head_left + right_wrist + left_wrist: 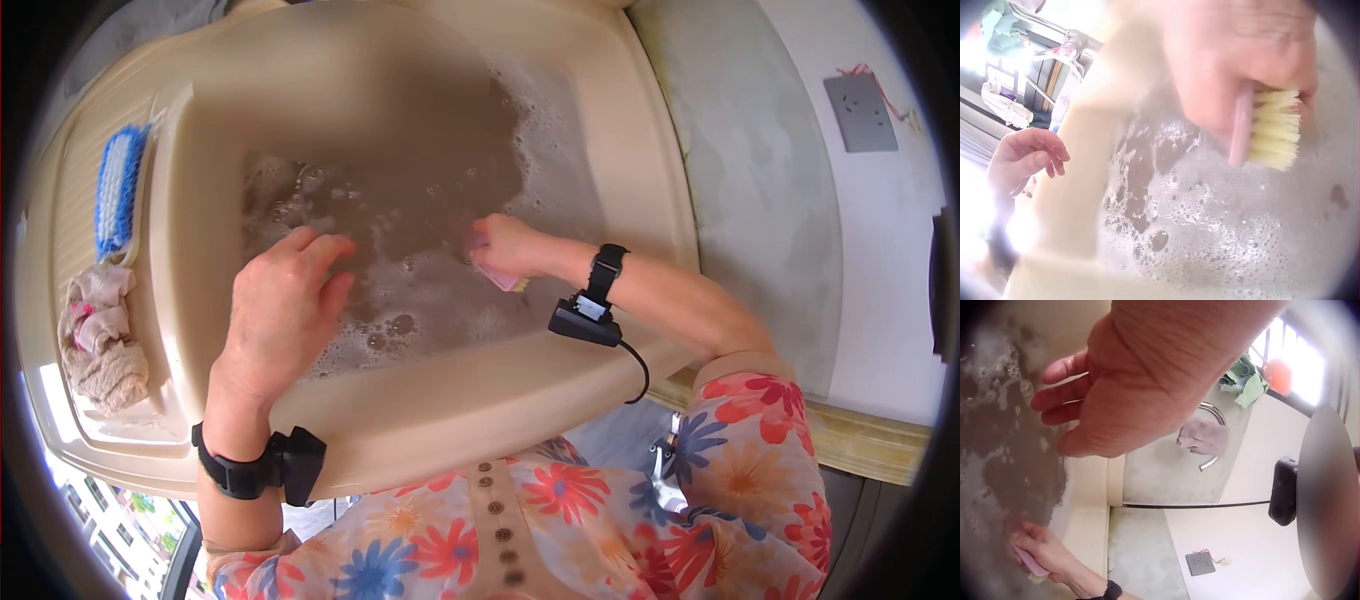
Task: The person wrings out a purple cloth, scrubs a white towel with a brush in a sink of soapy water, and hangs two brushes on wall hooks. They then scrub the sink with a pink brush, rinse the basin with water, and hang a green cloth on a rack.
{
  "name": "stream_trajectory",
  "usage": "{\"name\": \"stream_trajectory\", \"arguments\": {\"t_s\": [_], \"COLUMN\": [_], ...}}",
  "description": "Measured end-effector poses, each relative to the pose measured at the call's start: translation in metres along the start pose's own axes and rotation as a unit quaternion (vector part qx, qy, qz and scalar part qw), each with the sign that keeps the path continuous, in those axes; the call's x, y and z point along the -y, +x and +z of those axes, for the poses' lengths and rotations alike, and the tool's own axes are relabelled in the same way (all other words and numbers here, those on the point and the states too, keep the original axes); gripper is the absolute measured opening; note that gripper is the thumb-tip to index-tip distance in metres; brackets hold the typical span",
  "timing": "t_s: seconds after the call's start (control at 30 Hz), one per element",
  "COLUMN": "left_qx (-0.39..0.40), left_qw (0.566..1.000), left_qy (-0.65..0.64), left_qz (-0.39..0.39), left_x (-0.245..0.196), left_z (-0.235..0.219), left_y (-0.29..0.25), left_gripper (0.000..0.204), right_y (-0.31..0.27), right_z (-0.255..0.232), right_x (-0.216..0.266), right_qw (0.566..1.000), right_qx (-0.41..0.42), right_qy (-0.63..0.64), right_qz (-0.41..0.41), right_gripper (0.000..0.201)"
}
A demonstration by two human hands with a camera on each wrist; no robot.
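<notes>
My right hand (515, 245) grips a scrub brush (1269, 131) with a pink back and pale yellow bristles, low over the cloudy, soapy water (440, 310) in a beige basin (430, 405). In the right wrist view the bristles point away from the palm, and the fingers hide part of the brush. My left hand (285, 300) hovers above the basin's left side, its fingers loosely bent and holding nothing. In the left wrist view the fingers hang apart from one another over the water. Foam patches float on the surface; whatever lies below is hidden by the murk.
On the ribbed ledge to the left lie a blue-and-white bristled brush (120, 190) and a crumpled cloth (105, 340). A curved metal tap (1210, 464) has a greyish cloth (1205, 436) draped on it. A grey socket plate (862, 113) is on the right wall.
</notes>
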State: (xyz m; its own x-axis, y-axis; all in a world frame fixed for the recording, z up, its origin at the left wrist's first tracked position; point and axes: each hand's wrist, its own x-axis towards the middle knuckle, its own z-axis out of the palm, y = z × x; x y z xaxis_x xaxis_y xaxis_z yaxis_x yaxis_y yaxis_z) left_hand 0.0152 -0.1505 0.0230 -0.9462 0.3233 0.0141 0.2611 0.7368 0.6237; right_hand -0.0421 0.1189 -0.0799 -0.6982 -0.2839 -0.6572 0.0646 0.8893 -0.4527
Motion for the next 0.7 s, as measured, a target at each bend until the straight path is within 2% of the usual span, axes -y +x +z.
{"name": "stream_trajectory", "arguments": {"t_s": [0.07, 0.13, 0.2, 0.27, 0.3, 0.37, 0.4, 0.47, 0.5, 0.53, 0.57, 0.63, 0.67, 0.7], "left_qx": [0.019, 0.025, 0.033, 0.041, 0.043, 0.037, 0.045, 0.036, 0.034, 0.03, 0.024, 0.019, 0.023, 0.017], "left_qw": [0.999, 0.999, 0.998, 0.998, 0.998, 0.998, 0.998, 0.997, 0.997, 0.998, 0.999, 0.999, 0.999, 0.999], "left_qy": [-0.009, -0.015, -0.037, -0.033, -0.03, -0.029, -0.018, -0.03, -0.03, -0.023, -0.018, -0.007, 0.005, 0.007], "left_qz": [-0.035, -0.014, -0.039, -0.036, -0.043, -0.052, -0.046, -0.068, -0.066, -0.05, -0.038, -0.04, -0.036, -0.043], "left_x": [-0.005, -0.008, -0.011, 0.0, 0.003, 0.002, 0.001, 0.002, 0.001, 0.004, 0.007, 0.012, 0.013, 0.013], "left_z": [-0.001, 0.0, 0.003, 0.009, 0.011, 0.014, 0.013, 0.01, 0.007, 0.006, 0.005, 0.001, -0.001, -0.002], "left_y": [0.002, 0.004, 0.006, 0.008, 0.009, 0.012, 0.012, 0.013, 0.012, 0.01, 0.007, 0.006, 0.006, 0.006], "left_gripper": [0.018, 0.019, 0.02, 0.021, 0.021, 0.022, 0.022, 0.022, 0.022, 0.022, 0.023, 0.023, 0.023, 0.023], "right_y": [-0.004, -0.004, -0.009, -0.003, -0.002, -0.005, -0.013, -0.026, -0.027, -0.034, -0.039, -0.035, -0.031, -0.029], "right_z": [-0.002, 0.0, -0.003, -0.008, -0.01, -0.024, -0.032, -0.05, -0.057, -0.069, -0.076, -0.075, -0.074, -0.075], "right_x": [0.004, 0.002, 0.0, -0.001, 0.002, 0.012, 0.016, 0.021, 0.009, 0.006, -0.001, -0.019, -0.024, -0.024], "right_qw": [1.0, 1.0, 1.0, 0.996, 0.995, 0.959, 0.956, 0.977, 0.978, 0.99, 0.995, 0.991, 0.99, 0.992], "right_qx": [-0.001, -0.005, -0.009, 0.007, 0.001, -0.074, -0.082, -0.05, -0.078, -0.032, -0.04, -0.096, -0.091, -0.047], "right_qy": [0.006, 0.015, 0.024, 0.076, 0.085, 0.132, 0.144, 0.06, 0.007, 0.052, 0.072, -0.057, -0.061, -0.103], "right_qz": [-0.009, -0.002, 0.004, -0.052, -0.05, -0.241, -0.242, -0.2, -0.192, -0.127, -0.063, -0.079, -0.088, -0.051], "right_gripper": [0.044, 0.042, 0.039, 0.028, 0.028, 0.025, 0.025, 0.03, 0.031, 0.031, 0.031, 0.033, 0.033, 0.037]}}
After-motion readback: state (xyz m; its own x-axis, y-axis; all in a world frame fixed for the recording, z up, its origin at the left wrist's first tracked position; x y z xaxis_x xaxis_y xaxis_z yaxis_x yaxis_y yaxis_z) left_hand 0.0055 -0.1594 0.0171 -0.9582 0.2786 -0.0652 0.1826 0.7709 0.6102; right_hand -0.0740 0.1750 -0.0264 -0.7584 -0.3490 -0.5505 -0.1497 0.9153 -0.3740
